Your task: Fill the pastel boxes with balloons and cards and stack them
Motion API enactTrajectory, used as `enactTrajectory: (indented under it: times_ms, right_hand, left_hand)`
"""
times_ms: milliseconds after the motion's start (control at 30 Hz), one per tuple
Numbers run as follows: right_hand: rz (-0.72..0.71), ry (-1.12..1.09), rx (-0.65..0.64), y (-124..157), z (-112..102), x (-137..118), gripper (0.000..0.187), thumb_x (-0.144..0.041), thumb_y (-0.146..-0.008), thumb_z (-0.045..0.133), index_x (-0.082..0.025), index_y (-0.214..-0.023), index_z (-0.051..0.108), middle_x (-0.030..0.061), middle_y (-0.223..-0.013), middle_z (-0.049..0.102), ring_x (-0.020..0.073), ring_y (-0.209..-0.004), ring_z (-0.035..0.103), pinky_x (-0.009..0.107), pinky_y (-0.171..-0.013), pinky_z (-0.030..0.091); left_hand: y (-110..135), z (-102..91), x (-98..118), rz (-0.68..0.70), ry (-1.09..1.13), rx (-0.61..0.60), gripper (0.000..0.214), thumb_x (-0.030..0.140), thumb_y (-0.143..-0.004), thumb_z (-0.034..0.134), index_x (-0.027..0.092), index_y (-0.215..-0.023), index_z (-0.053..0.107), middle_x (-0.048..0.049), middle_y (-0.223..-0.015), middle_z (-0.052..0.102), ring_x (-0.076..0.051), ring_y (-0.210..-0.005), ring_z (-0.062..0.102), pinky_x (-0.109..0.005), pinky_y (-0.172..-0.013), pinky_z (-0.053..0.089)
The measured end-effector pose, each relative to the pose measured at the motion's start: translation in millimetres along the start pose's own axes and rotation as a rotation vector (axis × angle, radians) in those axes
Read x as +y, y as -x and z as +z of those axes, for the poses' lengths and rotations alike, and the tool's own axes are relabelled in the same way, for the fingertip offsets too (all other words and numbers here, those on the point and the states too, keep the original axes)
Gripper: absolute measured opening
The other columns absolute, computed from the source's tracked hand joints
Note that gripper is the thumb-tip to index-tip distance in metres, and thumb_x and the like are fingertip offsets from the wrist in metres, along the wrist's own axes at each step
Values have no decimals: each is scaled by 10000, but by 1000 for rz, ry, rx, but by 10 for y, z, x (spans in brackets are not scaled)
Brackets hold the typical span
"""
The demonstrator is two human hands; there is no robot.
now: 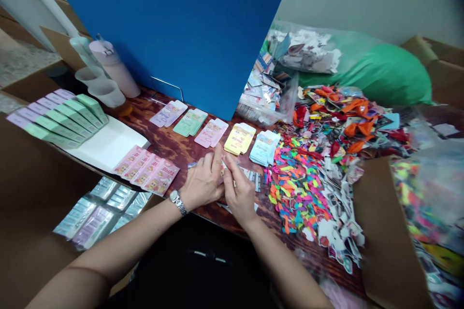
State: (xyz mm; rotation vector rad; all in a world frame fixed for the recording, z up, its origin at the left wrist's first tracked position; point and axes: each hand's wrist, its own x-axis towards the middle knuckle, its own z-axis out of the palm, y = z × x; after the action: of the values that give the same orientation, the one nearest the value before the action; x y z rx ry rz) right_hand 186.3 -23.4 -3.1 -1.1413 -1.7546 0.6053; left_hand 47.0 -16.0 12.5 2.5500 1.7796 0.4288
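My left hand (204, 178), with a silver watch (178, 201) at the wrist, is near the table's front edge. Its fingers are closed and meet those of my right hand (238, 190), also closed. Whatever they pinch between them is mostly hidden; only a small pale pinkish bit shows. Under and beside the hands lie printed cards (255, 179), partly covered. Just beyond, a row of small card packets runs across the table: purple (168, 113), green (190, 121), pink (211, 133), yellow (239, 138) and blue (264, 147).
Pink boxes (159, 176) and green boxes (78, 118) stand at left, near cups (105, 92) and a bottle (114, 67). A blue panel (181, 24) rises behind. At right lie piles of colourful balloons (297, 181), white stickers (339, 212) and a cardboard flap (380, 231).
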Motion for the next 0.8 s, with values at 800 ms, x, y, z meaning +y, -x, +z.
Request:
enactTrajectory:
  times_ms: [800]
  right_hand:
    - [391, 783, -511, 40, -812, 793, 613, -501, -749, 756, -242, -1262, 543, 81, -1082, 578, 252, -980, 603, 286, -699, 441]
  left_hand:
    - [206, 650, -75, 165, 772, -27, 842, 321, -757, 703, 152, -1460, 270, -197, -1399, 479, -320, -1300, 491, -491, -1064, 440]
